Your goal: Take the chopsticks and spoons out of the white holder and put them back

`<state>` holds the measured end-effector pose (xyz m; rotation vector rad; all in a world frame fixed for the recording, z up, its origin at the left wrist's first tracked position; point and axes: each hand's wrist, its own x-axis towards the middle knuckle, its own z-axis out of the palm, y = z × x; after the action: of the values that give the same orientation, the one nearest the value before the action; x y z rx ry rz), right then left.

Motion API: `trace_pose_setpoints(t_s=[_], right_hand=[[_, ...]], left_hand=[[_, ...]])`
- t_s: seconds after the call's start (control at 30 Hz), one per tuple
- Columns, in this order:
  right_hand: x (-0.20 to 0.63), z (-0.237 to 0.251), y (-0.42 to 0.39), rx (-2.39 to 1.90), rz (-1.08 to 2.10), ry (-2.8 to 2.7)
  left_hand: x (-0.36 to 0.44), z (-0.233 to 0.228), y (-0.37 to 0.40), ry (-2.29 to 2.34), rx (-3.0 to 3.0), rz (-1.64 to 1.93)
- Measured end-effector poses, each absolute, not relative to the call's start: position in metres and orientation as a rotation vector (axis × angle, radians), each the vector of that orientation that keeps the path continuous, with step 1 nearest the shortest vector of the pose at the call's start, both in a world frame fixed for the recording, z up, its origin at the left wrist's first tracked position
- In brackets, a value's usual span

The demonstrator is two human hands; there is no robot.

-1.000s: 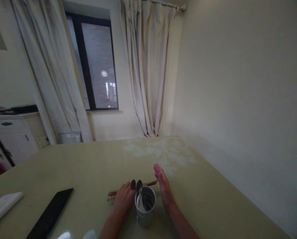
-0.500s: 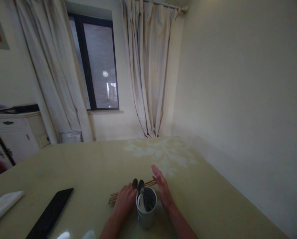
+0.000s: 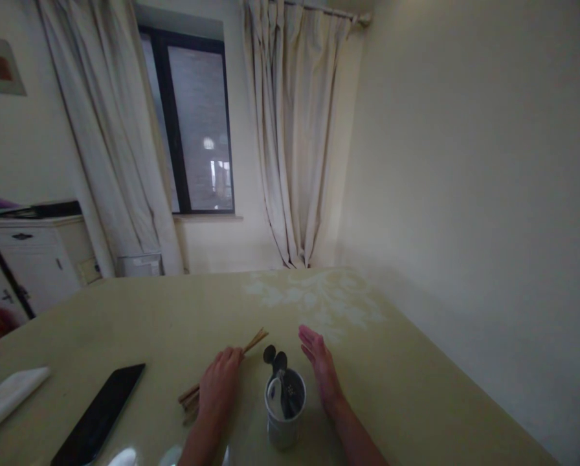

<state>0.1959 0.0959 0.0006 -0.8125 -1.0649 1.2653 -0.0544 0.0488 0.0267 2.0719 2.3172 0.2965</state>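
A bundle of wooden chopsticks lies under my left hand, whose fingers are wrapped round its middle. The ends stick out on both sides, left of the cup. A grey cylindrical cup stands upright between my two hands. Several spoons lean in it, dark bowls up, along with a white spoon. To the right of the cup, my right hand is held open with fingers stretched out and nothing in it. It is apart from the cup.
On the left of the greenish table lie a black phone-like slab and a white packet. A bare wall borders the table on the right. Behind are a window, curtains and a white cabinet.
My left hand has moved left with the chopsticks, away from the cup. Their right ends have left the right hand's side. My right hand has stayed nearly in place.
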Motion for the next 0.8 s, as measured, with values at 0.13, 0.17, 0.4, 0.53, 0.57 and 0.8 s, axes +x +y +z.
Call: trace_pose_setpoints(t_s=[0.13, 0.17, 0.4, 0.53, 0.57, 0.8], right_hand=[[0.19, 0.007, 0.088, -0.797, 1.272, -1.128], [0.189, 0.009, 0.086, -0.794, 1.273, -1.146], [0.188, 0.021, 0.078, -0.763, 1.331, -1.161], [0.187, 0.029, 0.069, -0.653, 1.434, -1.199], [0.187, 0.031, 0.067, -0.624, 1.453, -1.211], [0.183, 0.047, 0.049, -0.503, 1.569, -1.3]], left_hand=[[-0.068, 0.023, 0.048, 2.414, 1.935, 0.434], [-0.069, 0.021, 0.048, 2.416, 1.913, 0.482], [-0.059, 0.01, 0.048, 2.413, 1.977, 0.379], [-0.047, 0.004, 0.043, 2.327, 2.097, 0.161], [-0.045, 0.003, 0.042, 2.29, 2.113, 0.143], [-0.057, 0.005, 0.054, 2.353, 2.082, 0.206]])
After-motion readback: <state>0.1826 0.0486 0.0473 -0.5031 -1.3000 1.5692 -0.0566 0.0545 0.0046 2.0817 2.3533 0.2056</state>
